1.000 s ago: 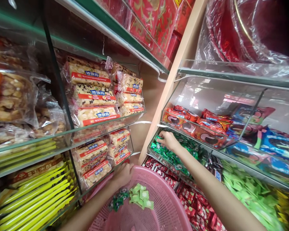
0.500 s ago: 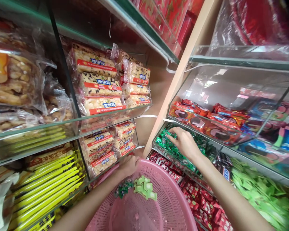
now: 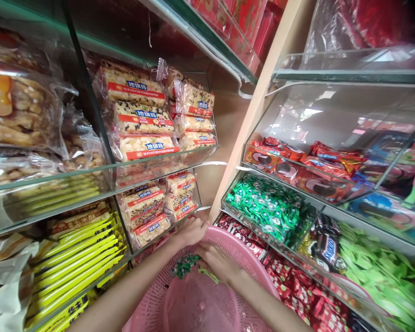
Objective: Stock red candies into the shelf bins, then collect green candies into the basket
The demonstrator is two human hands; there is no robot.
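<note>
My left hand point(image 3: 192, 232) is closed on the far rim of a pink plastic basket point(image 3: 259, 263), which has perforated sides. Inside the basket, my right hand point(image 3: 217, 260) reaches low with its fingers bunched and pointing left. Whatever they hold is hidden. Just beside those fingertips lies a small heap of green-wrapped candies point(image 3: 185, 267). Pale green packets point(image 3: 209, 275) show only in part beneath the right hand.
Clear-walled bins at right hold green candies point(image 3: 266, 205), red packets point(image 3: 297, 288), dark Snickers bars point(image 3: 328, 246) and light green packets point(image 3: 376, 272). Shelves at left carry wrapped sachima bars point(image 3: 145, 117) and yellow packs point(image 3: 79, 258). A wooden post point(image 3: 247, 115) stands between.
My right hand has moved from the green candy bin, left and down into the basket, and now covers most of the pale green packets. My left hand stays on the rim.
</note>
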